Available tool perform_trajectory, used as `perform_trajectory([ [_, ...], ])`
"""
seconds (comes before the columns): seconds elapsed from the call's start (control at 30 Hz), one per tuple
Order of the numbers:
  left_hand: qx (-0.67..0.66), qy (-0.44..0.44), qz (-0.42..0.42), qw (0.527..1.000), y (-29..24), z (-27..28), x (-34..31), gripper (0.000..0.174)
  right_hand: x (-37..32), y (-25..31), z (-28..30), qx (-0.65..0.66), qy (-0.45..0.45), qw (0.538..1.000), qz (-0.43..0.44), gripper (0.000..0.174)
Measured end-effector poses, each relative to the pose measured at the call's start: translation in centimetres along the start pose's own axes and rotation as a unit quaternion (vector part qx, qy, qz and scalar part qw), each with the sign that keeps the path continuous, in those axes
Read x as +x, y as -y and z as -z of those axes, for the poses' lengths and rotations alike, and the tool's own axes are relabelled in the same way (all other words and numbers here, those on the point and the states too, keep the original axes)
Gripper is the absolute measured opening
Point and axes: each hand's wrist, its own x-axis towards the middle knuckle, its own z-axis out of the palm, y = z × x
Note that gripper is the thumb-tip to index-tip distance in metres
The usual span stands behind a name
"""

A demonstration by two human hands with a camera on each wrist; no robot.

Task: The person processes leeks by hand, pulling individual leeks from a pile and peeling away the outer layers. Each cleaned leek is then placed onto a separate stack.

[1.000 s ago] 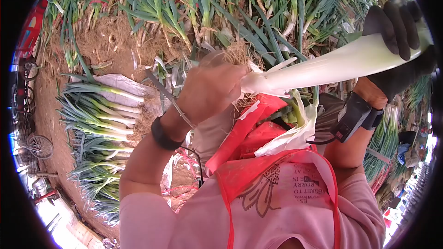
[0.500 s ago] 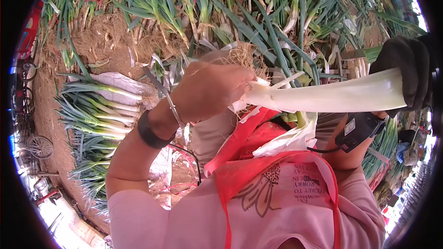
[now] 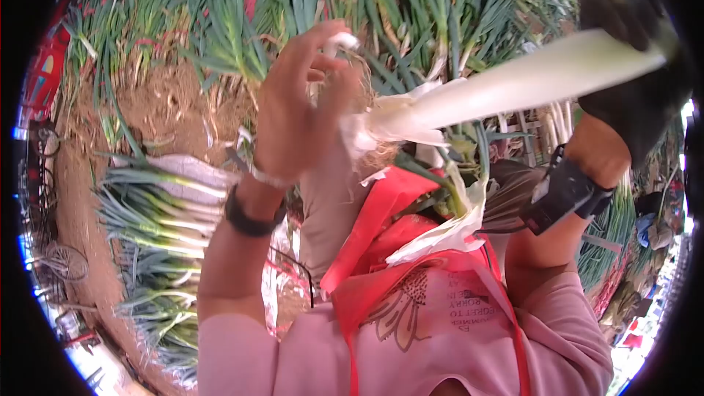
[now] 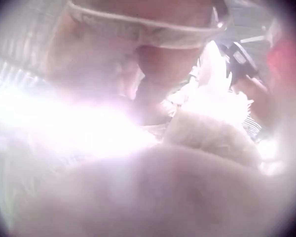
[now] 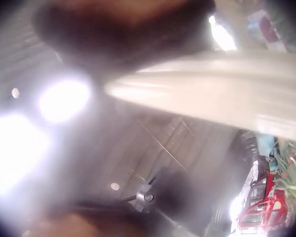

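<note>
A thick white leek (image 3: 506,92) slants across the head view, its root end at lower left. My right hand (image 3: 623,66), in a dark glove, grips its upper part. My bare left hand (image 3: 301,103) is beside the root end, fingers loosely bent and spread from the thumb, with a white patch at one fingertip. Brown roots (image 3: 378,158) hang below the leek's base, where torn outer layers stick out. In the right wrist view the pale leek (image 5: 222,94) runs close past the camera. The left wrist view is blurred and glaring.
Many leeks with green tops (image 3: 293,0) are heaped along the far side, some tied with red ribbon. A row of leeks (image 3: 161,198) lies on the ground at left. A red apron (image 3: 381,213) with a peeled pale leaf (image 3: 440,238) on it covers my lap.
My left hand has come off the root end it was gripping and lifted, its fingers opening. My right hand dipped, then rose again with the leek, tilting it.
</note>
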Motion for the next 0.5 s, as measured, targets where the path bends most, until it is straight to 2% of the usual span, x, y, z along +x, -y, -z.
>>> perform_trajectory([
  [0.03,0.003,-0.067,-0.080,0.995,-1.1,0.4,-0.2,0.057,0.6,0.5,0.0,-0.014,-0.009,1.000,0.017,0.042],
  [0.1,0.087,-0.057,-0.152,0.983,-2.9,0.0,-0.8,0.072,1.6,1.2,-0.2,-0.037,-0.019,0.998,0.049,0.043],
  [0.2,0.141,-0.033,-0.130,0.981,-2.4,-1.6,-1.7,0.068,2.4,2.6,-1.0,-0.051,-0.024,0.995,0.077,0.043],
  [0.27,0.110,0.011,-0.097,0.989,-2.9,-1.7,-1.1,0.057,2.2,4.0,-2.2,-0.054,-0.022,0.994,0.089,0.045],
  [0.3,0.112,0.002,-0.105,0.988,-3.5,-1.0,-0.6,0.057,1.9,4.9,-2.8,-0.053,-0.020,0.994,0.091,0.047],
  [0.37,0.045,0.149,-0.070,0.985,-4.4,1.9,0.7,0.046,1.5,5.9,-3.9,-0.053,-0.022,0.993,0.102,0.056],
  [0.4,-0.110,0.191,-0.103,0.970,-4.0,3.2,1.3,0.041,1.5,6.1,-4.2,-0.059,-0.022,0.991,0.115,0.061],
  [0.43,-0.104,0.184,-0.107,0.972,-4.1,4.8,1.7,0.041,1.5,6.2,-4.6,-0.065,-0.023,0.989,0.128,0.066],
  [0.47,-0.212,0.284,-0.007,0.935,-5.0,6.5,2.2,0.042,1.8,5.0,-4.4,-0.031,0.142,0.981,0.125,0.068],
  [0.5,-0.315,0.375,0.094,0.866,-5.6,7.7,2.6,0.042,2.0,5.6,-3.1,0.013,0.164,0.980,0.110,0.072],
])
